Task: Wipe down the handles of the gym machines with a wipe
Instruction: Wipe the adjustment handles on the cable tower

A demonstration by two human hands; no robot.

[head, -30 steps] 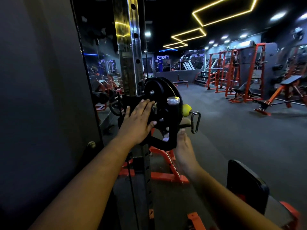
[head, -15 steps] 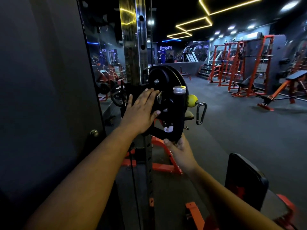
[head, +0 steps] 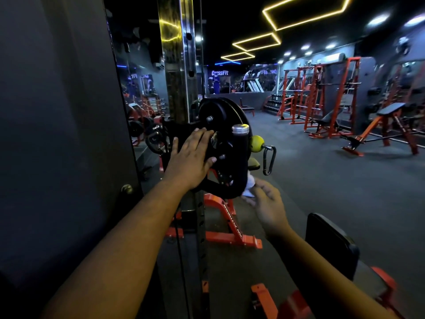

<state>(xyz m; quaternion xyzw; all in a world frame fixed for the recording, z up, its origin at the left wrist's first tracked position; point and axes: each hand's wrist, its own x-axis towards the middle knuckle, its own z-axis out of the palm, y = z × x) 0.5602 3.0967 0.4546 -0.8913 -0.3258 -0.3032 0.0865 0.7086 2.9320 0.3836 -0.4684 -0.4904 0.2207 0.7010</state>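
Dim gym floor (head: 322, 192) stretches behind a chrome post (head: 179, 65). Left hand (head: 190, 157) lies flat, fingers straight, on the black pulley wheel (head: 220, 125). Right hand (head: 268, 203) pinches a white wipe (head: 249, 185) against the black handle (head: 239, 162) below the wheel.

Legible text: one sign reading "CrossFit" (head: 219, 73), in lit blue-white letters on the far wall, well beyond and above the hands. Further lit lettering on the wall panels left and right of this sign is too blurred to read. Markings on the orange frame below the hands are illegible.
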